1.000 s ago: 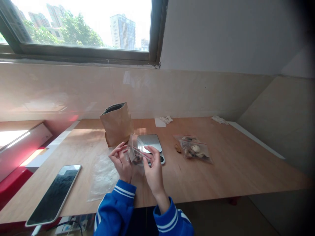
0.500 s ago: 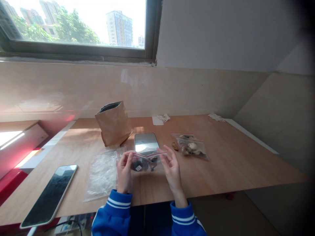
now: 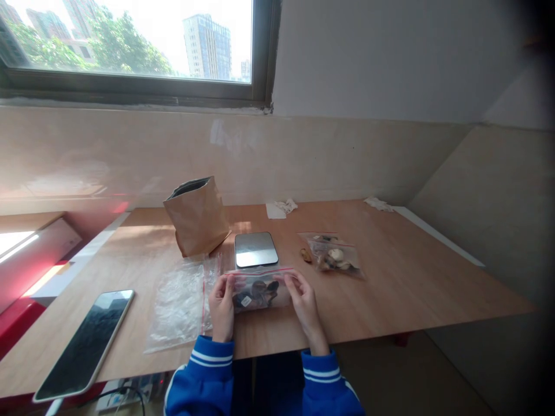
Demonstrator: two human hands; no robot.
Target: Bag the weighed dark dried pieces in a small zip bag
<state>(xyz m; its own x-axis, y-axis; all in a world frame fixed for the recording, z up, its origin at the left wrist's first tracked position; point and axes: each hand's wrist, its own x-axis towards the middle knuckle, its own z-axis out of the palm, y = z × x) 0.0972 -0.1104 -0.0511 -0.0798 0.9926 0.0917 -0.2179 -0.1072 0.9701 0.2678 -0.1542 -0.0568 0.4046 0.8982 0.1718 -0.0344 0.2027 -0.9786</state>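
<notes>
Between my hands is a clear zip bag [image 3: 260, 293] with a red seal line, holding dark dried pieces and a small white packet. My left hand [image 3: 222, 306] pinches its upper left corner. The upper right corner is gripped by my right hand [image 3: 303, 300], thumb against fingers. The bag's top edge is pulled nearly straight. Just behind it lies a flat scale [image 3: 255, 249] with a shiny metal plate. Beside my left hand, a stack of clear plastic bags [image 3: 177, 306] is spread on the table.
A brown paper bag [image 3: 198, 218] stands open at the back left. Filled zip bags [image 3: 336, 257] lie to the right, near a loose brown piece [image 3: 306, 255]. A phone [image 3: 87, 346] with a cable rests at front left. Crumpled tissue [image 3: 286, 206] sits near the wall.
My right hand has closed on the bag's right corner. The bag's mouth, bent and gaping before, is now drawn flat, and its contents show more fully.
</notes>
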